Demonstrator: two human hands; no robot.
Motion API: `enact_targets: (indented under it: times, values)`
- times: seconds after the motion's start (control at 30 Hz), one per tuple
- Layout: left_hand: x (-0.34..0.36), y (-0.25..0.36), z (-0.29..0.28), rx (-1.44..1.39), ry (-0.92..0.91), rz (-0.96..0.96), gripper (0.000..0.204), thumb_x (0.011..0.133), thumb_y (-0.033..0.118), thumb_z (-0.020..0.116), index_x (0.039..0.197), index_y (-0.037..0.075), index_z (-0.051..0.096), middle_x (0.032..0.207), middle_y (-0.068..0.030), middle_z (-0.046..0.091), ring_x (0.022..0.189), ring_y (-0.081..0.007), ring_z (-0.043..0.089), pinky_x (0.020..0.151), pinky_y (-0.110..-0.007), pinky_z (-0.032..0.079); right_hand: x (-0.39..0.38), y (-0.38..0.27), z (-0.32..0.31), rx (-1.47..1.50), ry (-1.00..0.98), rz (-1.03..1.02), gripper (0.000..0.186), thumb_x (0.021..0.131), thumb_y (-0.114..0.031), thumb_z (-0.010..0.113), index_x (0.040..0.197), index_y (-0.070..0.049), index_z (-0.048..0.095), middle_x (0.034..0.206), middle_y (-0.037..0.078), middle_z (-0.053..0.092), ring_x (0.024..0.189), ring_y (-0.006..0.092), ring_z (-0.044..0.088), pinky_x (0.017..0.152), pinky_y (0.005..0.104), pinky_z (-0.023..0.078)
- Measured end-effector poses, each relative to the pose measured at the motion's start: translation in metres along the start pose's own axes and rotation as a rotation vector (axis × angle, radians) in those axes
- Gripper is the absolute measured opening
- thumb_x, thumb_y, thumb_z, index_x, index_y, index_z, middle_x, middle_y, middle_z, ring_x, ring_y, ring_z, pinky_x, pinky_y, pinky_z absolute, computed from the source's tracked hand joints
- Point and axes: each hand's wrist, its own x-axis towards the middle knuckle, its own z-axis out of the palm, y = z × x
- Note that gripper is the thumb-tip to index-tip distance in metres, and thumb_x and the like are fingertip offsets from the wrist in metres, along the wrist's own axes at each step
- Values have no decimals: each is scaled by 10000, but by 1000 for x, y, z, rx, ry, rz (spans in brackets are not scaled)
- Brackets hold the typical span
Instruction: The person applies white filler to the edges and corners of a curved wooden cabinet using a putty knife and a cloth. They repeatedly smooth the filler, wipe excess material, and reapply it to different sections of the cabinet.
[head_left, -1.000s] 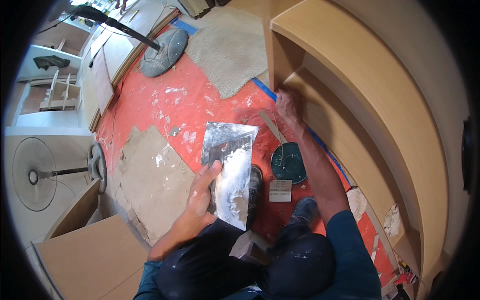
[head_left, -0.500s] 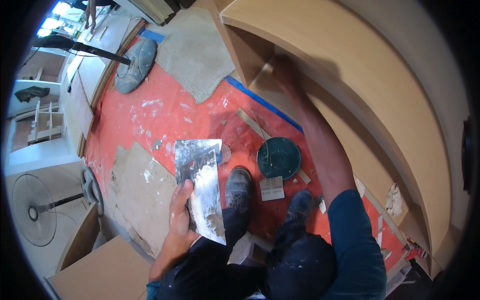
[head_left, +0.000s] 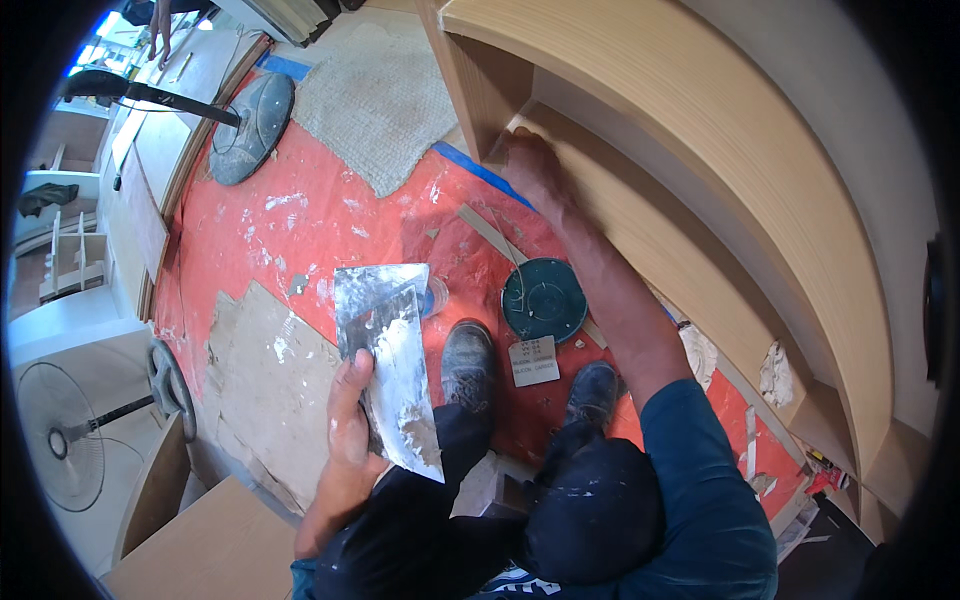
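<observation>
In my left hand (head_left: pixel 348 425) is a flat metal plate (head_left: pixel 372 305), thumb pressed on its left edge. Smeared white filler (head_left: pixel 400 355) coats much of the plate's face. My right hand (head_left: pixel 537 172) reaches to the front corner of a light wood shelf unit (head_left: pixel 640 235), where its lower board meets the upright side. Its fingers are curled together, and whatever they hold is hidden. Past the plate's right edge a clear cup (head_left: pixel 438 298) partly shows. A round dark green lid or tub (head_left: pixel 545 300) sits on the floor below my right forearm.
Red sheeting (head_left: pixel 330 220) covers the floor, with cardboard (head_left: pixel 270 375) and a woven mat (head_left: pixel 375 115) on it. A printed square card (head_left: pixel 534 361) lies near my shoes. Fans stand at left, one with a grey base (head_left: pixel 252 130). Another person's hand (head_left: pixel 160 35) shows far left.
My right hand has come out from the shelf's inner corner to its front edge, leftward and nearer. The left hand still holds the plate. The whole view has shifted slightly.
</observation>
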Motion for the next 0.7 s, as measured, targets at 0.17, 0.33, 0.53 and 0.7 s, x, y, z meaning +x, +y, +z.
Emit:
enact_targets:
  times: [0.17,0.33,0.53,0.7]
  values:
    - [-1,0,2,-26,1,23,362,990,290,582,1217,8,585,950,-92,723,697,-159,712,595,-276,605,-20,-20,16,40,50,9,175,845,-113,530,925,-59,676,920,181,670,894,383,649,797,469,526]
    - [0,-4,10,-14,-1,35,367,988,280,589,1229,4,580,985,-95,720,750,-156,714,636,-277,601,-38,-40,9,123,124,-69,168,849,-108,532,922,-42,668,885,180,664,884,391,638,788,488,512]
    - [-3,-9,22,5,-4,32,371,985,287,593,1229,7,580,1003,-94,711,793,-163,713,664,-279,596,-44,-35,-2,314,127,-175,233,891,-121,515,1008,2,674,888,215,656,869,403,636,786,488,508]
    - [0,-10,17,10,30,28,368,983,294,597,1221,14,583,992,-92,711,787,-159,712,657,-282,596,-30,-21,5,226,227,-78,111,848,-98,562,854,-5,620,828,194,645,837,361,640,779,478,515]
